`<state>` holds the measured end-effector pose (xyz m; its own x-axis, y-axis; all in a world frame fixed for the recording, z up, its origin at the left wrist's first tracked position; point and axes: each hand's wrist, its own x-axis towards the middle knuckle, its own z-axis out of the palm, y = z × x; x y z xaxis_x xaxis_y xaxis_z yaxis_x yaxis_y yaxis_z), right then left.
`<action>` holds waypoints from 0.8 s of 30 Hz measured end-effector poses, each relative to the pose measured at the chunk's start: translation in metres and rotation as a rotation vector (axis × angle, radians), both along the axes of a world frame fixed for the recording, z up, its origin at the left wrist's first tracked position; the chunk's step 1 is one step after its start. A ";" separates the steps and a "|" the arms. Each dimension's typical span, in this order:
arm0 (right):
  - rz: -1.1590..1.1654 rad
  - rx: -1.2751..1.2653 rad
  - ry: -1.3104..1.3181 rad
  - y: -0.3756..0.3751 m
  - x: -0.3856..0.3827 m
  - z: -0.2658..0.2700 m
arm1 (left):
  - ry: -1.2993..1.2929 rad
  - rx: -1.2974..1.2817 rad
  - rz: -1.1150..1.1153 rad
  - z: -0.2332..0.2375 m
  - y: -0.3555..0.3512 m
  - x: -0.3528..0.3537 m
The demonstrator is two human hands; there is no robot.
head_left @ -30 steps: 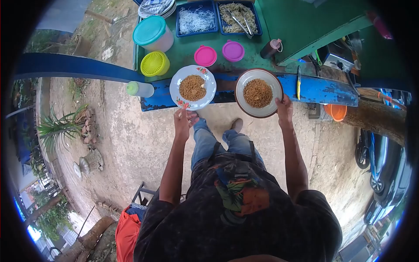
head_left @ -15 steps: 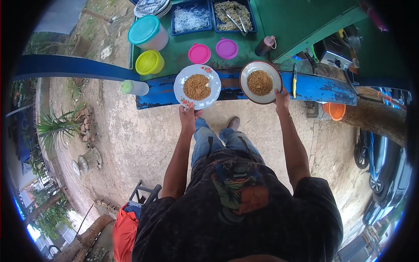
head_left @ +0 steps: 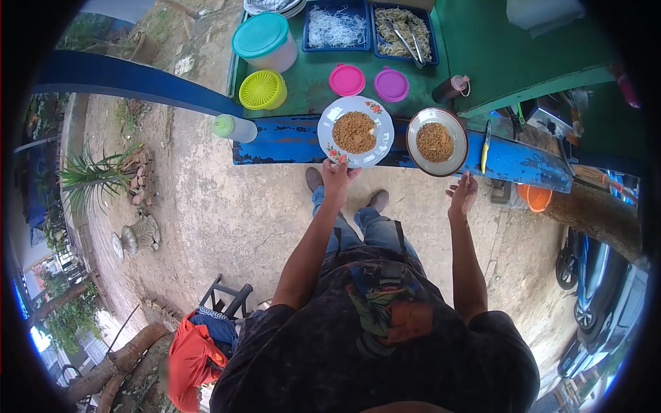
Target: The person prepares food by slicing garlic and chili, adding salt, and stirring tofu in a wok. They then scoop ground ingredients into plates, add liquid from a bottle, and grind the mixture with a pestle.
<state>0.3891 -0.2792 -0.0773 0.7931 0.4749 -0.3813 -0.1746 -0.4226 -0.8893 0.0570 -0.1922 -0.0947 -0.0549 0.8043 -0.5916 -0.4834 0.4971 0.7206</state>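
Observation:
My left hand [head_left: 337, 182] grips the near rim of a white plate with red flowers [head_left: 383, 141]. Brown crumbly food [head_left: 353, 134] lies in its middle, with a small pale bit at one side. Right of it, a cream plate with a brown rim [head_left: 416, 146] rests on the blue ledge, bearing a similar brown crumbly heap [head_left: 434, 142]. My right hand [head_left: 463, 195] is just below that plate's near right edge, fingers apart and holding nothing. Beside this plate lies a knife with a yellow handle [head_left: 485, 157].
On the green counter stand a teal-lidded tub [head_left: 265, 45], a yellow-green container [head_left: 263, 89], pink [head_left: 346, 80] and purple [head_left: 391, 85] lids, and a dark bottle [head_left: 450, 89]. Behind are blue trays of white noodles [head_left: 337, 29] and sprouts with tongs [head_left: 406, 38]. A squeeze bottle [head_left: 235, 129] sits left.
My right hand has let go of the brown-rimmed plate and drawn back toward me. My left hand still grips the flowered plate. The whole view has shifted, with the counter now further right.

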 end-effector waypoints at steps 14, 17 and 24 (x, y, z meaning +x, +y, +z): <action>0.951 0.218 -0.270 0.111 -0.234 0.083 | -0.071 -0.070 -0.043 0.019 -0.002 -0.012; 1.333 0.178 -0.138 0.172 -0.338 0.087 | -0.207 0.155 -0.003 -0.014 -0.022 -0.023; 1.224 0.530 -0.190 0.247 -0.484 0.031 | 0.075 -0.228 -0.563 0.018 -0.046 -0.175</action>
